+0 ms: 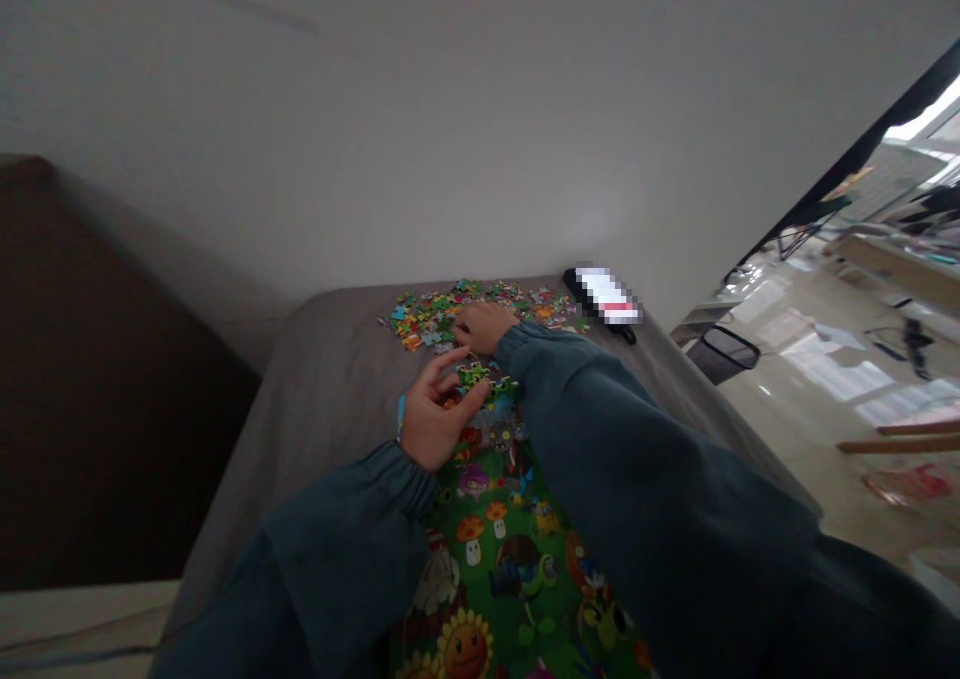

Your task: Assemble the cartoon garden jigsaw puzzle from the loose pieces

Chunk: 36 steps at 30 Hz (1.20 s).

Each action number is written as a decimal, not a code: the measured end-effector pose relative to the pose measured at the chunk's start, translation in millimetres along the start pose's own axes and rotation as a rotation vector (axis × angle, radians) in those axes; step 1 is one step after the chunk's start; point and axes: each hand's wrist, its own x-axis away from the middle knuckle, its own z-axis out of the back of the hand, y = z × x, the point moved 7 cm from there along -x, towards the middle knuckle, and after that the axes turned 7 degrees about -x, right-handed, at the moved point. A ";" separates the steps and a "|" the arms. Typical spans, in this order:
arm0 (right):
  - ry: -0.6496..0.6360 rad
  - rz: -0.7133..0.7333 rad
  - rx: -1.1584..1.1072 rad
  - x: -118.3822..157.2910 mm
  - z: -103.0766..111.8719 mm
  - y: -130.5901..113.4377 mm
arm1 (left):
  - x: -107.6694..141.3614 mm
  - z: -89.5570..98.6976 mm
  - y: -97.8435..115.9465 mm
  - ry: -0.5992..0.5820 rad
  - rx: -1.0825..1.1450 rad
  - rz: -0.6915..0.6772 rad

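A green jigsaw picture [517, 559] with sunflowers, mushrooms and other cartoon figures lies on the grey cloth [322, 389], its lower part nearest me. My left hand [439, 409] is at the upper left of the picture, thumb and fingers apart around a small green section [474, 374]; whether it grips that section is unclear. Beyond it, my right hand [484, 329] reaches into a pile of loose puzzle pieces [427, 309], fingers bent down among them. Its fingertips are small and partly hidden, so anything between them cannot be made out.
A phone [609, 294] with a lit, blurred screen rests at the back right of the cloth, near the white wall [450, 129]. A dark brown panel [112, 389] stands at the left. To the right, a dark-rimmed bin [724, 351] stands on the shiny floor.
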 end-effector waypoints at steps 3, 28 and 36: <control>0.068 0.090 -0.007 -10.4 -5.2 -11.0 | 0.2 0.8 -1.2 0.003 0.023 0.014; -0.048 -0.016 -0.036 -24.2 -39.9 15.3 | 5.8 14.3 12.3 0.168 -0.186 -0.150; 0.033 0.091 -0.028 -7.5 -13.8 32.0 | 6.3 14.2 13.9 0.202 -0.293 -0.260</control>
